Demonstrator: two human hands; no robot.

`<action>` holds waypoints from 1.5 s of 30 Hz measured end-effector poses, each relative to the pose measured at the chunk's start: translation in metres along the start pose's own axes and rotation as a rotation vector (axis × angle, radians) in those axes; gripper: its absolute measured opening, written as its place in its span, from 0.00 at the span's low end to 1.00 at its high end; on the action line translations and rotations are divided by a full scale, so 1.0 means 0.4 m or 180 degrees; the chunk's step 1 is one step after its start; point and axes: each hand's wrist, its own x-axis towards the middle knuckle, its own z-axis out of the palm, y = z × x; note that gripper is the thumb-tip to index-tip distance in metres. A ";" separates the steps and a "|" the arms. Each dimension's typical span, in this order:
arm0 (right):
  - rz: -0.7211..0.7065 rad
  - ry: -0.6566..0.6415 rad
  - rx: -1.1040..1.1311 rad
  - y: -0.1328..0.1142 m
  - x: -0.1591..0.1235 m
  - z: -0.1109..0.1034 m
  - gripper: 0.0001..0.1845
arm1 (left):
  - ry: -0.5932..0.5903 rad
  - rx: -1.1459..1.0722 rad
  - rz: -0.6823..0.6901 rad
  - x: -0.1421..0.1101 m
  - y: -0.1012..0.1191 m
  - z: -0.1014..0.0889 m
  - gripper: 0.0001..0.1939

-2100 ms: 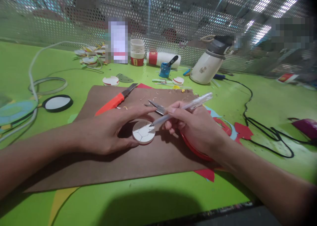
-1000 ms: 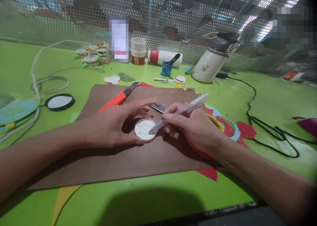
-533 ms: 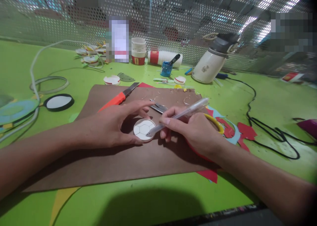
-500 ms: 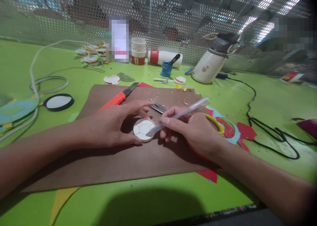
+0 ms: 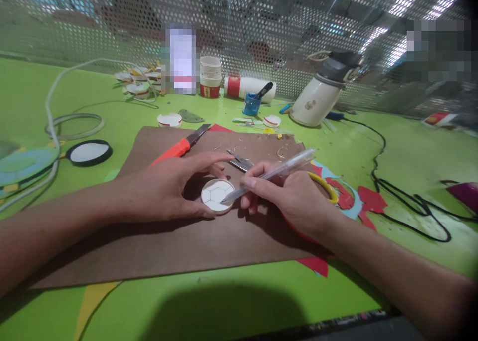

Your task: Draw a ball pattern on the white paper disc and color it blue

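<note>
Step in hand, as I read it: inking a football pattern onto a small white disc. The disc lies flat on the brown board, near the board's middle, between the two hands

Left hand: thumb and index curled around the disc's left edge, index arched over the far side, thumb tip on the near rim. Fingers pinned on it, not lifting it

Right hand: fingers closed on a clear-barrelled pen in a writing grip, tip touching the disc's lower right area. Heel of the hand rests on the board

Judgement on next move: short straight strokes along the hexagon lines, so the disc probably needs turning under the left fingers while the pen keeps a low angle; a slip would smear the face

Materials:
- disc: thick, matte white, looks like foam or card, thin dark lines forming a centre hexagon with spokes
- board: flat, dull brown, light shavings on its far part
- table: glossy green
- orange utility knife, blade out, on the board's far left
- metal scissors or snips just behind the hands, type unclear
- red, blue and yellow offcuts right of the board
- black cable looping further right
</note>
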 end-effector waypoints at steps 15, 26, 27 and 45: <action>0.0021 -0.0001 -0.0038 -0.007 -0.003 0.002 0.12 | -0.0042 -0.0092 0.0031 -0.004 -0.002 0.001 0.55; 0.0048 -0.0021 -0.0103 -0.008 -0.005 0.004 0.13 | -0.0005 0.0095 0.0048 0.006 0.007 -0.005 0.54; 0.0036 -0.0024 -0.0109 -0.008 -0.004 0.003 0.13 | -0.0002 0.0110 0.0040 0.006 0.008 -0.006 0.54; 0.0062 0.0026 -0.0060 -0.004 -0.002 0.002 0.13 | -0.0071 0.0038 0.0040 0.005 0.022 -0.010 0.53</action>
